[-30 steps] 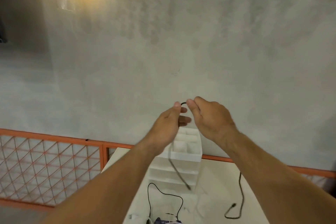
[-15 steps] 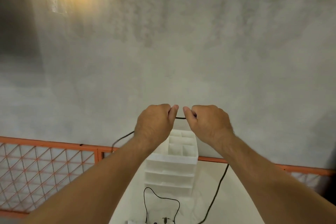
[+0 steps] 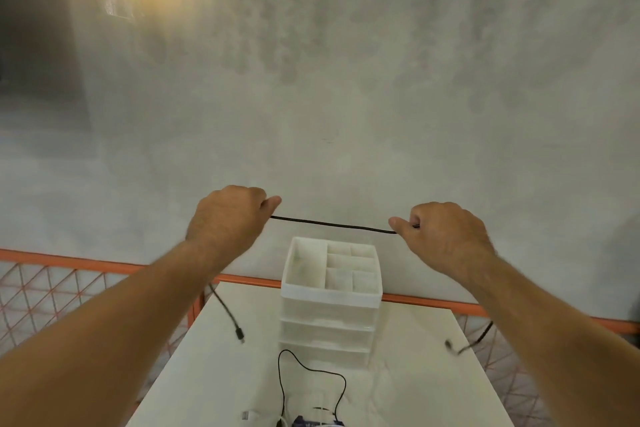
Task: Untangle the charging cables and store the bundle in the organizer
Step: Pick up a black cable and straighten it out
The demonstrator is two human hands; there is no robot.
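A black charging cable (image 3: 334, 225) is stretched nearly level between my two hands, above the organizer. My left hand (image 3: 228, 217) pinches it at the left, my right hand (image 3: 443, 236) at the right. One plug end (image 3: 239, 334) dangles below my left forearm, the other end (image 3: 453, 348) hangs blurred under my right forearm. The white translucent organizer (image 3: 330, 295) stands on the white table, with open top compartments and drawers below. A second thin black cable (image 3: 311, 374) loops on the table in front of it, running into a small pile at the bottom edge.
The white table (image 3: 214, 374) sits against an orange metal grid railing (image 3: 69, 274) and a grey concrete wall. A white plug (image 3: 247, 414) and a blue item (image 3: 304, 421) lie at the table's near edge. Green leaves hang at the top.
My hands have moved apart from touching to wide apart, drawing the black cable out straight between them. Its loose ends now hang on both sides.
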